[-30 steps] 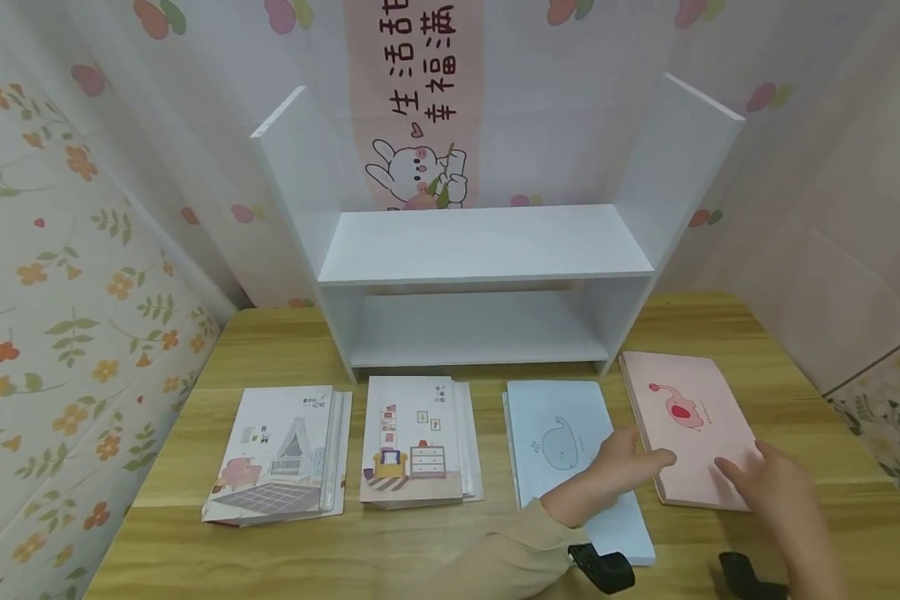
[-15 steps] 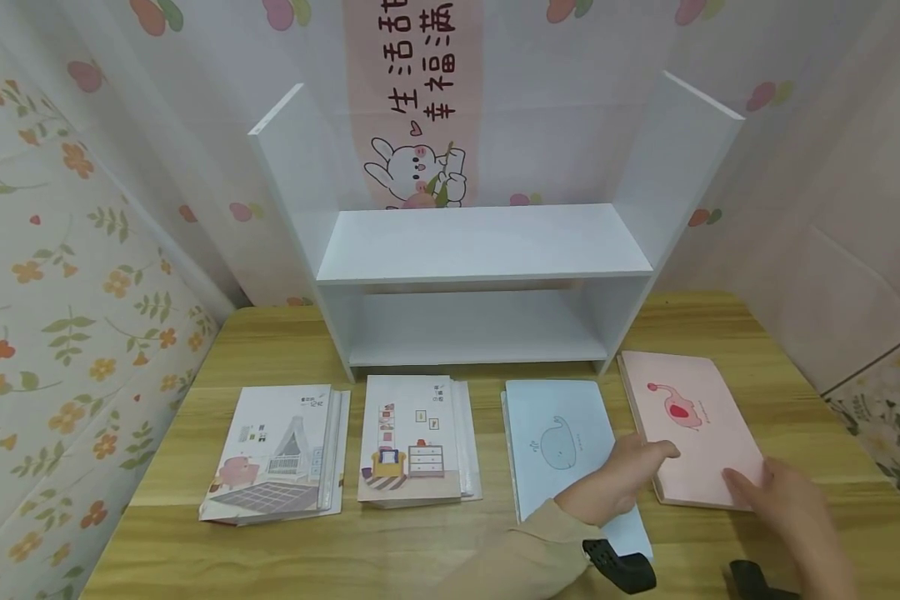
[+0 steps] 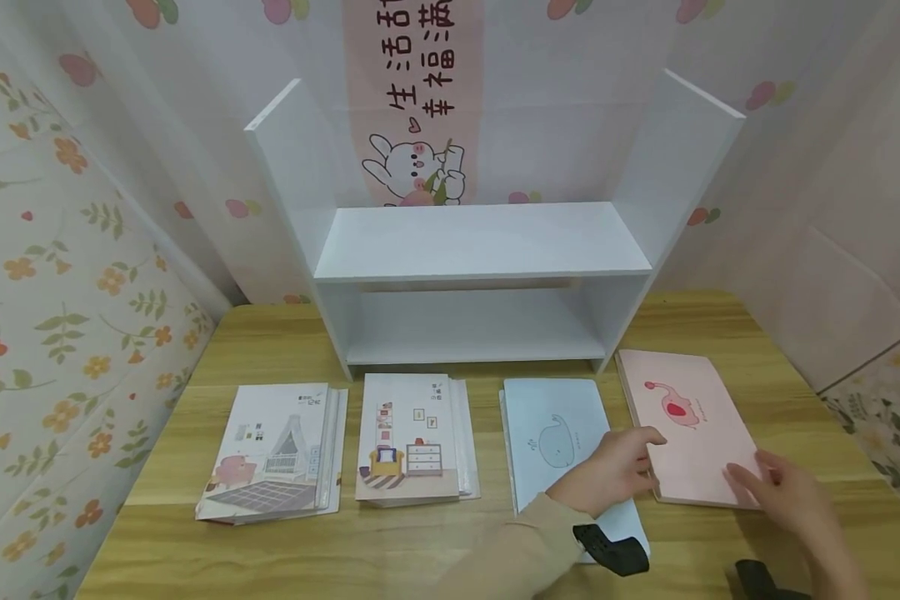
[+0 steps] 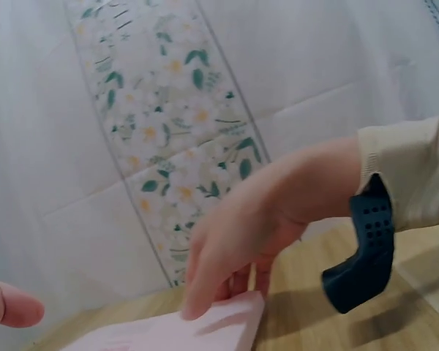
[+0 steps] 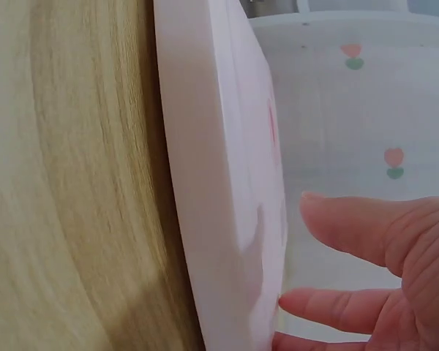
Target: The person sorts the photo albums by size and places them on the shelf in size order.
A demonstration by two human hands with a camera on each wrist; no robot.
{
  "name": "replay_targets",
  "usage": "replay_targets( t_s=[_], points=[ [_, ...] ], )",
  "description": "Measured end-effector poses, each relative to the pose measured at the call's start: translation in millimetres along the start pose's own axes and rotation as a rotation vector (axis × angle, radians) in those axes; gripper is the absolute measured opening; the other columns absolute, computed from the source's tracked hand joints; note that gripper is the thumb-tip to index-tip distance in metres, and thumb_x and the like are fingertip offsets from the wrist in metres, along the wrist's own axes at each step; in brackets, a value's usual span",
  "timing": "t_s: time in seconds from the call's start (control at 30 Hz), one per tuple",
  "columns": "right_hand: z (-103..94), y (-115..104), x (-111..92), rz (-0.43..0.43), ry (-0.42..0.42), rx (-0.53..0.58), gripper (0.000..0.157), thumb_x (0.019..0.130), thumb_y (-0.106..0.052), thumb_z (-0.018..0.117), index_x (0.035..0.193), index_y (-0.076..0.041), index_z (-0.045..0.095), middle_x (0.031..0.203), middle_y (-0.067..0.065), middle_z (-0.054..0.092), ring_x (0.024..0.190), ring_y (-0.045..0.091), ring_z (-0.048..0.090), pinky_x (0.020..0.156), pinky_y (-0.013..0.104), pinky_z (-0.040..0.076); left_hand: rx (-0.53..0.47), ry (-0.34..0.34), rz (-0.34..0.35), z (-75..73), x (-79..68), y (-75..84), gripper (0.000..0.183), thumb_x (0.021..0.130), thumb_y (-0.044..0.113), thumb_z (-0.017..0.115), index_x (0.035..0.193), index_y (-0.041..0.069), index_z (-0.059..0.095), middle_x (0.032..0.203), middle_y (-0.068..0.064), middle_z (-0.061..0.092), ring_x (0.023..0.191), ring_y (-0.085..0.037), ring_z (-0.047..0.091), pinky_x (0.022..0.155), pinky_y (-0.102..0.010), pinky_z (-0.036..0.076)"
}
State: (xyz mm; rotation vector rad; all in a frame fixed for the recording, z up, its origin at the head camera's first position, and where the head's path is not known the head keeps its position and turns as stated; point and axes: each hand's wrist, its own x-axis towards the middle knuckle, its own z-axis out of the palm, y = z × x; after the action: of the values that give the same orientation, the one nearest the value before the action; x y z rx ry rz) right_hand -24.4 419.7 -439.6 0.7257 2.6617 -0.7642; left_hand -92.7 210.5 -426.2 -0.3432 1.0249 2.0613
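A pink book with a red elephant on its cover lies flat on the table's right side. At its right edge, my right hand has its thumb on the cover and its fingers curled down at the side; the left wrist view shows this grip on the book's corner. My left hand hovers by the book's left edge, thumb pointing over the cover and fingers loosely bent. Beneath the left forearm lies a pale blue book with a whale drawing, partly hidden.
A white two-tier shelf stands at the table's back. Left of the blue book lie two white illustrated stacks of books, one with a yellow armchair and one with a pink pig. Patterned curtains enclose the wooden table.
My right hand has closed in on the pink book's right edge, its thumb coming down onto the cover. My left hand has shifted slightly along the left edge. The books stay put.
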Motion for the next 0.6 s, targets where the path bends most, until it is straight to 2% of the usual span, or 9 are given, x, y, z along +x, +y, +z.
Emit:
replay_targets(
  t_s=[0.07, 0.2, 0.27, 0.33, 0.37, 0.43, 0.47, 0.53, 0.6],
  points=[
    [-1.5, 2.6, 1.2, 0.013, -0.015, 0.046, 0.092, 0.091, -0.058, 0.043, 0.132, 0.022, 0.023, 0.127, 0.047, 0.029, 0.112, 0.056, 0.036, 0.088, 0.06, 0.038, 0.003, 0.007, -0.01, -3.3, 0.6, 2.2, 0.059, 0.082, -0.001, 0.054, 0.132, -0.018, 0.029, 0.133, -0.041, 0.029, 0.127, -0.051, 0.028, 0.105, -0.06, 0.021],
    [-3.4, 11.0, 2.8, 0.024, -0.002, 0.155, 0.078, 0.095, -0.043, 0.047, 0.132, 0.022, 0.024, 0.126, 0.045, 0.032, 0.11, 0.054, 0.04, 0.084, 0.054, 0.042, -0.005, 0.036, 0.002, -6.8, 3.3, 3.7, 0.053, 0.08, -0.003, 0.055, 0.126, -0.016, 0.033, 0.119, -0.036, 0.04, 0.112, -0.044, 0.043, 0.101, -0.056, 0.032],
    [-3.7, 15.8, 3.4, 0.015, 0.026, 0.204, 0.068, 0.096, -0.032, 0.047, 0.132, 0.022, 0.026, 0.127, 0.044, 0.035, 0.108, 0.052, 0.042, 0.079, 0.047, 0.045, -0.002, 0.062, 0.009, -6.8, 4.4, 4.7, 0.046, 0.079, -0.005, 0.056, 0.12, -0.013, 0.037, 0.111, -0.031, 0.043, 0.103, -0.04, 0.047, 0.098, -0.054, 0.037],
    [-4.1, 20.3, 4.6, 0.012, 0.063, 0.247, 0.059, 0.096, -0.022, 0.047, 0.131, 0.022, 0.029, 0.124, 0.042, 0.041, 0.095, 0.035, 0.056, 0.073, 0.036, 0.048, 0.003, 0.096, 0.018, -6.2, 5.3, 6.3, 0.039, 0.079, -0.006, 0.057, 0.114, -0.01, 0.04, 0.104, -0.029, 0.044, 0.096, -0.037, 0.047, 0.095, -0.053, 0.041],
    [-4.6, 22.1, 4.8, 0.019, 0.071, 0.267, 0.057, 0.096, -0.02, 0.047, 0.132, 0.021, 0.03, 0.125, 0.041, 0.041, 0.089, 0.023, 0.058, 0.07, 0.03, 0.047, 0.011, 0.104, 0.019, -5.9, 5.6, 7.2, 0.036, 0.079, -0.007, 0.057, 0.11, -0.009, 0.041, 0.101, -0.027, 0.045, 0.093, -0.036, 0.048, 0.094, -0.052, 0.043],
    [-5.7, 25.0, 5.5, 0.051, 0.088, 0.328, 0.053, 0.096, -0.017, 0.046, 0.134, 0.018, 0.032, 0.119, 0.037, 0.05, 0.077, 0.003, 0.053, 0.063, 0.022, 0.045, 0.04, 0.116, 0.024, -5.4, 6.9, 8.8, 0.028, 0.078, -0.01, 0.058, 0.102, -0.006, 0.044, 0.094, -0.022, 0.047, 0.086, -0.031, 0.051, 0.091, -0.047, 0.047],
    [-6.5, 26.2, 5.9, 0.08, 0.091, 0.361, 0.054, 0.096, -0.018, 0.047, 0.135, 0.016, 0.032, 0.114, 0.031, 0.056, 0.072, -0.006, 0.048, 0.06, 0.02, 0.043, 0.068, 0.125, 0.031, -5.4, 7.8, 9.2, 0.025, 0.078, -0.011, 0.059, 0.098, -0.005, 0.046, 0.09, -0.021, 0.049, 0.082, -0.029, 0.052, 0.089, -0.045, 0.048],
    [-7.3, 26.4, 6.2, 0.147, 0.099, 0.435, 0.056, 0.096, -0.021, 0.049, 0.138, 0.012, 0.031, 0.114, 0.023, 0.058, 0.07, -0.012, 0.042, 0.059, 0.02, 0.043, 0.13, 0.142, 0.051, -5.3, 9.2, 9.8, 0.022, 0.076, -0.013, 0.06, 0.092, -0.005, 0.048, 0.085, -0.017, 0.053, 0.074, -0.024, 0.055, 0.084, -0.04, 0.051],
    [-6.8, 26.6, 5.8, 0.191, 0.121, 0.521, 0.057, 0.096, -0.021, 0.05, 0.14, 0.008, 0.031, 0.1, 0.002, 0.062, 0.069, -0.012, 0.043, 0.059, 0.021, 0.044, 0.192, 0.157, 0.07, -5.6, 10.6, 10.0, 0.021, 0.074, -0.016, 0.06, 0.087, -0.005, 0.05, 0.08, -0.015, 0.056, 0.066, -0.019, 0.056, 0.079, -0.036, 0.054]
  ],
)
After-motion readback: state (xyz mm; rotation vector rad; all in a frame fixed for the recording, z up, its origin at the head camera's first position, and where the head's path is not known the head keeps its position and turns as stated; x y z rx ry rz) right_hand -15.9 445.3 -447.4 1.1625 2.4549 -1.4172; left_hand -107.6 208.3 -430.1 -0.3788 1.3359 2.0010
